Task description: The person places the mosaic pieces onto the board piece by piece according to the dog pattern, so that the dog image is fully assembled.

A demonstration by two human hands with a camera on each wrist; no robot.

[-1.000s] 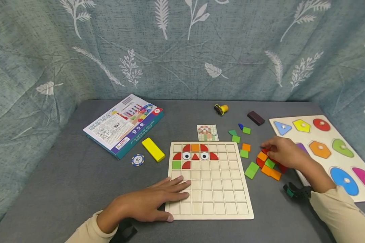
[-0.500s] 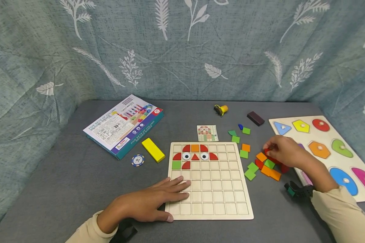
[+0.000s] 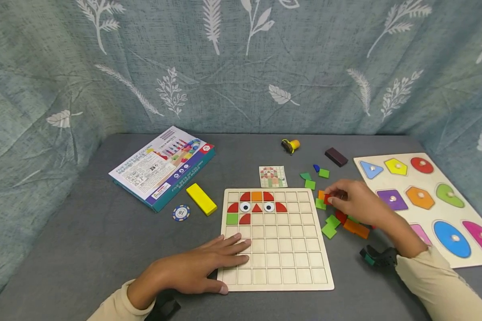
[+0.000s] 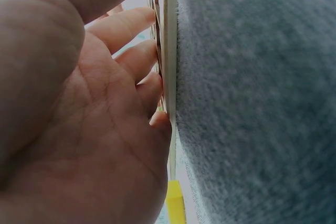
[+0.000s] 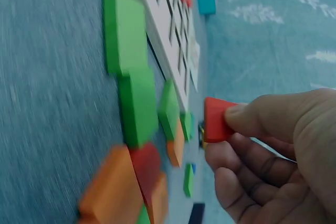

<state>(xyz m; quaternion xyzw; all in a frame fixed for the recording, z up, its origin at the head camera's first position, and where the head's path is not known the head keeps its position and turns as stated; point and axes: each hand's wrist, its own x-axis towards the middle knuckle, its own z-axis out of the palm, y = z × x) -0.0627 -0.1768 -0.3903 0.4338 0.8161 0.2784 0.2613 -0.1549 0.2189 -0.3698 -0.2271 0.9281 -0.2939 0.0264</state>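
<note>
Left hand (image 3: 201, 267) palm down, fingers (image 3: 234, 260) spread. Right hand (image 3: 357, 203) pinching, thumb (image 5: 262, 113) opposite curled fingers. Both forearms (image 3: 438, 281) angle inward.

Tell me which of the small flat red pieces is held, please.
The small flat red piece pinched by the right hand; the others visible lie on the beige wooden grid board or beside it.

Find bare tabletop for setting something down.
Bare tabletop lies left of the poker chip and left hand, and between the box and the picture card. Crowded: the far part of the gap between grid board and knob puzzle, with loose tiles and the right hand.
</note>
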